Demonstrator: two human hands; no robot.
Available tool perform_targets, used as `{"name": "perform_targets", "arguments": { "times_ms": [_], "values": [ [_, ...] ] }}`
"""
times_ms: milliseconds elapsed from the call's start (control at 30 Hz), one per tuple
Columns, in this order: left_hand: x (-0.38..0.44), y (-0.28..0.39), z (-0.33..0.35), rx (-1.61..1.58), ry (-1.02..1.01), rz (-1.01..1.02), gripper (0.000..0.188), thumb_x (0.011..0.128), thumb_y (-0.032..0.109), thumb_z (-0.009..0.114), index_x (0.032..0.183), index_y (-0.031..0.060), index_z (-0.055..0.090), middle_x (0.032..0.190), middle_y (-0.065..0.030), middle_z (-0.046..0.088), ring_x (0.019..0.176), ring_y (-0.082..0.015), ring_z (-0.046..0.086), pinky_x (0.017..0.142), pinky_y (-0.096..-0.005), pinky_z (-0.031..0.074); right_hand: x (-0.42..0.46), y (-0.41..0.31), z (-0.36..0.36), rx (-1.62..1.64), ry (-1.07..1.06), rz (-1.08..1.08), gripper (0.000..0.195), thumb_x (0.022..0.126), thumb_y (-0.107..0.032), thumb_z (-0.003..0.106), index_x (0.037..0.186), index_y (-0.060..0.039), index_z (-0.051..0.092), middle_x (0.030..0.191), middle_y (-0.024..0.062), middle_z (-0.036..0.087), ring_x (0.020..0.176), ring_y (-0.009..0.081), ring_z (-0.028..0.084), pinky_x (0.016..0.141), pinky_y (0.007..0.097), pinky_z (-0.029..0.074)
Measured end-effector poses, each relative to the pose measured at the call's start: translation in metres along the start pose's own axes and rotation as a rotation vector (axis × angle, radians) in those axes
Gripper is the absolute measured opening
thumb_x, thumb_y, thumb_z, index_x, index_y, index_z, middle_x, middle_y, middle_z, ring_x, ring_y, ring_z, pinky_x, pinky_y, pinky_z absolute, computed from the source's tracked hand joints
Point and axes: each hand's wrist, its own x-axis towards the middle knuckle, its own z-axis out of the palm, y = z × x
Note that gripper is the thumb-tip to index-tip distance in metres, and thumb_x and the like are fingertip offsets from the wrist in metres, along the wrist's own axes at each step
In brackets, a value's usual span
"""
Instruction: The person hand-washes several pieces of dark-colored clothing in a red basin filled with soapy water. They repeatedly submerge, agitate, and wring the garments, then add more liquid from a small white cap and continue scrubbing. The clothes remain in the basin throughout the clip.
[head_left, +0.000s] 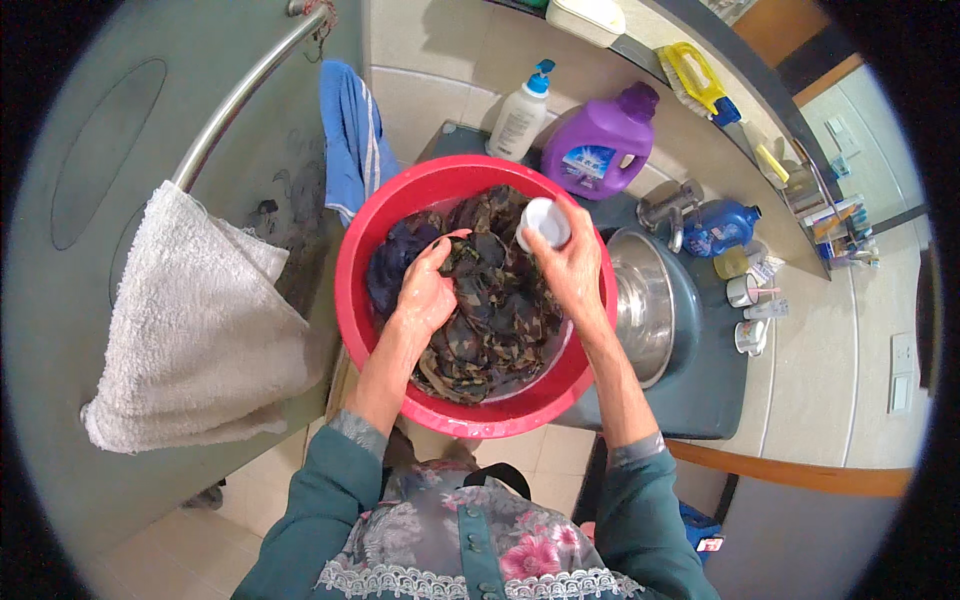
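Note:
A red plastic basin stands before me with wet camouflage-patterned cloth and dark blue cloth in it. My left hand grips a fold of the camouflage cloth between thumb and fingers. Over the basin's right side, my right hand holds a small white round cup or cap, its inner side facing up. Some water shows at the basin's inner edge. Behind the basin stand a purple detergent jug and a white pump bottle with a blue pump.
Right of the red basin, a steel basin sits in the sink below a faucet. A blue bottle and mugs line the counter. A whitish towel hangs from a metal rail at left, a blue towel behind.

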Motion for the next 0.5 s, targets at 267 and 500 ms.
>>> {"name": "perform_targets", "arguments": {
  "times_ms": [267,500],
  "values": [
    [0.000,-0.005,0.006,0.015,0.010,-0.002,0.030,0.097,0.020,0.034,0.113,0.0033,0.054,0.111,-0.0105,0.057,0.103,-0.0228,0.054,0.093,-0.0394,0.043,0.047,0.055,0.045,-0.267,0.061,-0.002,0.064,0.069,-0.029,0.072,0.117,0.0063,0.048,0.109,0.0218,0.050,0.099,0.0371,0.052,0.084,0.0419,0.044],
    [0.001,-0.002,0.004,0.047,-0.004,0.031,0.030,0.097,0.022,0.036,0.112,0.0033,0.054,0.110,-0.0110,0.058,0.101,-0.0229,0.055,0.091,-0.0390,0.044,0.055,0.047,0.032,-0.260,-0.053,0.019,0.067,0.071,-0.035,0.070,0.119,0.0053,0.047,0.112,0.0222,0.050,0.103,0.0366,0.051,0.087,0.0417,0.043]
  ]
}}
